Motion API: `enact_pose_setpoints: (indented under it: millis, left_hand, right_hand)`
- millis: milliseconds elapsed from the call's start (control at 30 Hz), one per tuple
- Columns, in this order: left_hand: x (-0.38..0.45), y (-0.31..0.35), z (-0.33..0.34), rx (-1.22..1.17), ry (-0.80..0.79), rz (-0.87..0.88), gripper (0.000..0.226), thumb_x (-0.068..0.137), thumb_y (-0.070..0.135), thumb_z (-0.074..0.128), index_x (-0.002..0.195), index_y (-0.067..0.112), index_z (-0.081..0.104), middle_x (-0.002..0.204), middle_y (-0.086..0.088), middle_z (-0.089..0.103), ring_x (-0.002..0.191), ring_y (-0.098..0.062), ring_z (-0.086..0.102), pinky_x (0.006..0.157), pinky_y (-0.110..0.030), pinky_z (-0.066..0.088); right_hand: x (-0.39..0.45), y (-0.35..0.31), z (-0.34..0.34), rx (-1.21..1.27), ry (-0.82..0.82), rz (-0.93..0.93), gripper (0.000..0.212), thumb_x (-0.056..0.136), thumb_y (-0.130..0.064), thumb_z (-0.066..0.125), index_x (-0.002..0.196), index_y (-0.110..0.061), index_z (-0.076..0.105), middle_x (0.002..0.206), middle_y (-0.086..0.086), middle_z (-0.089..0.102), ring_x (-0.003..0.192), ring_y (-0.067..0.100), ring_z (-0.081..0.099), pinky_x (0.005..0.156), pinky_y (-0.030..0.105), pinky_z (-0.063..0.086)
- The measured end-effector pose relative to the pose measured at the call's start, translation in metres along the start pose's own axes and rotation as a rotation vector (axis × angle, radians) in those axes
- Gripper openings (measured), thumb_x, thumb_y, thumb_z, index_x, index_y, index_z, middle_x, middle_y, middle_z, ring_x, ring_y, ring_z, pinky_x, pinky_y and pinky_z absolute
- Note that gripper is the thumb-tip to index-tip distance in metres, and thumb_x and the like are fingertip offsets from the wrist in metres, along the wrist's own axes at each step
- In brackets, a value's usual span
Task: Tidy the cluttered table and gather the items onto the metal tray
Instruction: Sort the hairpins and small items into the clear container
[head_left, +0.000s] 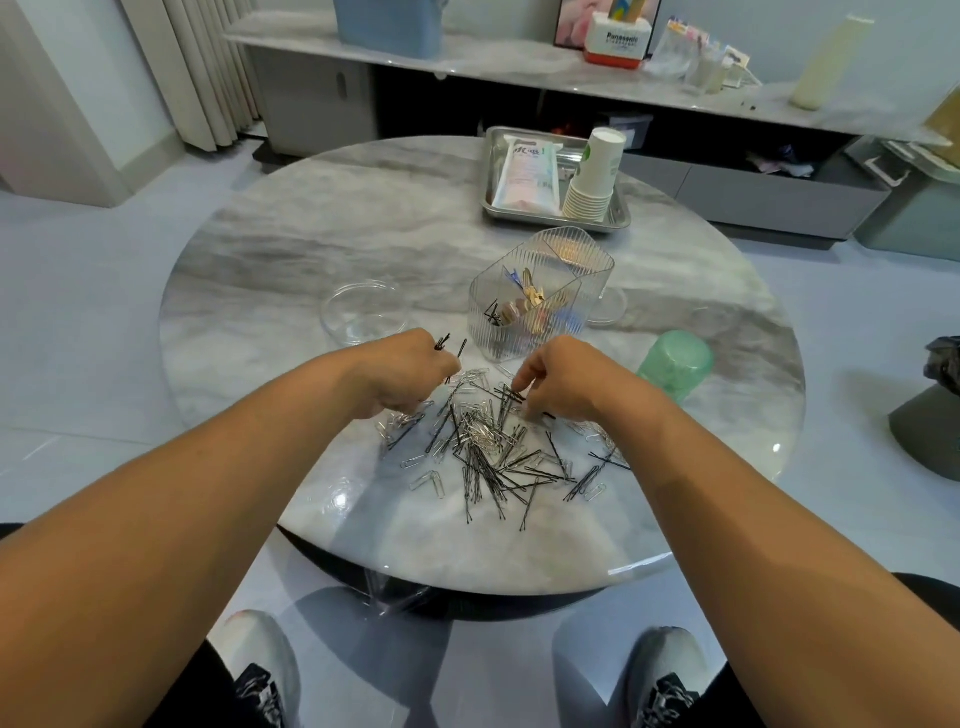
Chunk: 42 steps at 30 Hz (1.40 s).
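Both forearms bare to the frame edge — no sleeves, watch or rings visible. Left hand (410, 375) and right hand (563, 382) ungloved. Dark trousers or shorts at the knees. Grey-white trainers (262, 670) — dark laces.

Black hairpins (488, 467) and silver paperclips (480, 434) lie jumbled; metal tray (550, 221) well apart.

Bare marble runs across the upper left of the round table (291, 218), open up to the metal tray (556, 221) at upper centre. A ribbed clear organizer (540, 291) stands mid-frame directly below the tray (blocking the straight line), flanked by a glass bowl (363, 317) left and green cup (675, 364) right.
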<state>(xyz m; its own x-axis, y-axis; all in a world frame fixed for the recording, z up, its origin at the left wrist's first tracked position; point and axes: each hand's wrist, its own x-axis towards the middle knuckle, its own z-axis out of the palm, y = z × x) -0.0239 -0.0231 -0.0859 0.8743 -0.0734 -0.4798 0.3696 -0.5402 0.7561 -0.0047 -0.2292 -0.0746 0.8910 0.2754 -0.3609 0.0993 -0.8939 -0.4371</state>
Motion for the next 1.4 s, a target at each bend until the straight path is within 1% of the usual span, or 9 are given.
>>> enact_pose_setpoints:
  millis: [100,233,333,467,667,833,967,1067,1400]
  left_hand:
    - [-0.003,0.001,0.000,-0.196,-0.057,-0.015,0.009,0.104,0.011,0.048,0.097,0.006,0.050,0.086,-0.010,0.048,0.047,-0.009,0.030,0.047,-0.026,0.025]
    - [-0.005,0.001,0.000,-0.396,-0.102,-0.019,0.014,0.105,0.003,0.042,0.093,0.010,0.045,0.085,-0.009,0.060,0.043,-0.005,0.027,0.042,-0.019,0.021]
    - [-0.006,0.000,-0.002,-0.564,-0.111,-0.036,0.016,0.105,0.000,0.038,0.096,0.012,0.045,0.073,-0.006,0.057,0.042,-0.005,0.025,0.039,-0.017,0.021]
    - [-0.004,0.000,-0.003,-0.722,-0.150,-0.102,0.018,0.105,0.003,0.033,0.106,0.010,0.050,0.063,0.002,0.046,0.042,-0.004,0.024,0.038,-0.016,0.023]
    - [-0.005,0.002,0.006,-0.930,-0.215,-0.157,0.025,0.110,0.020,0.037,0.088,0.016,0.049,0.060,0.006,0.032,0.045,-0.006,0.024,0.039,-0.017,0.024]
    - [-0.008,0.006,0.011,-1.244,-0.328,-0.156,0.033,0.109,0.030,0.039,0.079,0.017,0.046,0.056,0.007,0.026,0.041,-0.007,0.024,0.038,-0.018,0.022]
    - [-0.013,0.013,0.016,-1.469,-0.385,-0.084,0.038,0.108,0.034,0.038,0.075,0.016,0.046,0.054,0.008,0.028,0.039,-0.008,0.025,0.041,-0.018,0.018]
    - [-0.015,0.017,0.022,-1.553,-0.359,-0.035,0.040,0.109,0.036,0.034,0.075,0.017,0.044,0.052,0.007,0.028,0.039,-0.008,0.025,0.043,-0.018,0.017]
    - [-0.013,0.025,0.036,-1.467,-0.077,-0.034,0.037,0.110,0.036,0.035,0.081,0.015,0.040,0.062,0.002,0.042,0.040,-0.006,0.020,0.040,-0.018,0.016]
  right_hand:
    - [0.002,-0.004,0.006,-0.109,0.034,-0.102,0.042,0.083,-0.009,0.081,0.120,-0.026,0.073,0.095,-0.008,0.070,0.086,0.011,0.065,0.087,0.036,0.057]
    - [0.004,-0.006,0.012,-0.106,0.018,-0.150,0.033,0.086,-0.010,0.079,0.115,-0.026,0.075,0.094,-0.007,0.071,0.081,0.011,0.066,0.076,0.028,0.057]
    - [0.006,-0.004,0.010,-0.093,0.004,-0.105,0.020,0.084,-0.009,0.082,0.100,-0.020,0.076,0.082,-0.008,0.067,0.072,0.007,0.063,0.056,0.017,0.045]
    - [0.005,0.000,0.009,-0.112,-0.003,-0.073,0.010,0.083,-0.009,0.083,0.090,-0.010,0.076,0.076,-0.006,0.067,0.073,0.011,0.062,0.061,0.021,0.044]
    - [0.000,0.005,0.002,-0.038,-0.014,-0.017,0.016,0.088,-0.014,0.078,0.090,0.001,0.075,0.086,0.010,0.074,0.071,0.015,0.062,0.058,0.023,0.046]
    - [-0.003,0.012,-0.015,0.344,0.061,0.051,0.021,0.091,-0.023,0.076,0.089,-0.002,0.072,0.075,0.004,0.066,0.064,0.014,0.055,0.061,0.026,0.046]
    - [-0.007,0.003,-0.013,0.984,-0.205,0.104,0.012,0.097,-0.012,0.066,0.089,-0.004,0.068,0.079,0.004,0.069,0.057,0.005,0.054,0.049,0.015,0.045]
    - [-0.010,-0.005,-0.003,1.333,-0.282,0.125,0.011,0.098,-0.007,0.062,0.091,-0.001,0.068,0.082,0.008,0.071,0.061,0.006,0.054,0.048,0.010,0.043]
    - [-0.009,-0.018,0.012,1.415,-0.027,0.091,0.006,0.096,-0.004,0.066,0.091,-0.002,0.068,0.078,0.007,0.069,0.058,0.006,0.054,0.048,0.013,0.047]
